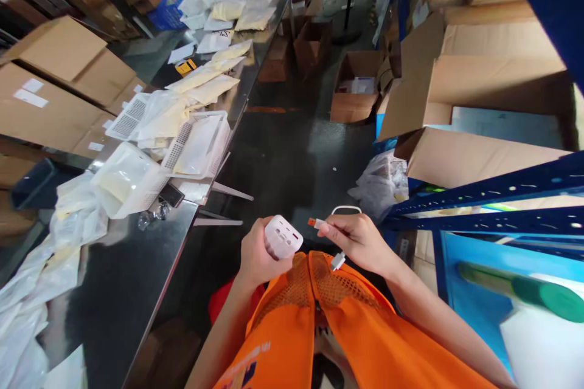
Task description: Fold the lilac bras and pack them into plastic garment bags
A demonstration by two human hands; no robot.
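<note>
1. An orange mesh vest (328, 322) fills the near foreground, coarse-woven, with a zip down its middle.
2. Just above it, the left hand (255, 258) has its grip clenched around a white charger block (283, 237), a smooth rounded plastic cube whose port face turns toward the other hand.
3. The right hand (360, 243) pinches a white cable (340, 260) close behind its orange-tipped plug (312, 222); the plug sits just beside the block, not touching it. A loop of cable arcs over the knuckles and another connector dangles below the palm.
4. To the left runs a long steel desk (123, 279), shiny and scuffed, its straight edge slanting away; crinkled clear bags (27, 292) heap at its near end.
5. Farther along lie white perforated trays (198, 146) and cream padded pouches (212, 88).
6. Between desk and blue metal shelving (493, 194) a dark glossy floor (292, 152) lies open, a broad aisle.
7. Beyond, open cardboard boxes (353, 85) stand on the floor, and big flat cartons (59, 79) are stacked at far left.
</note>
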